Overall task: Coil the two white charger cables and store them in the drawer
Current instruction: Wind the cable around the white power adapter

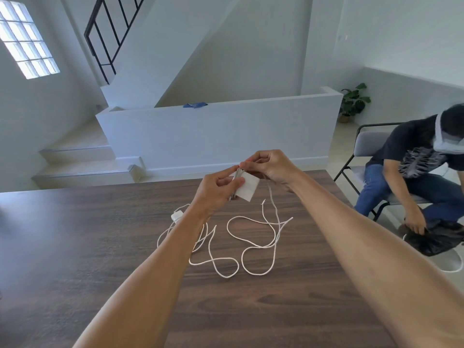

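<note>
My left hand (218,187) holds a white square charger block (247,187) above the dark wooden table (75,234). My right hand (272,167) pinches the cable at the block's top edge. That white cable (272,222) hangs down from my right hand and lies in loose loops on the table. A second white cable (213,259) sprawls in loops beside it, partly under my left forearm, with its small white plug (177,215) lying flat. No drawer is in view.
A person sits on a grey folding chair (369,144) past the table's right corner, bent over a black bag (431,239) on the floor. A low white wall (218,131) and steps (80,159) lie beyond the table's far edge.
</note>
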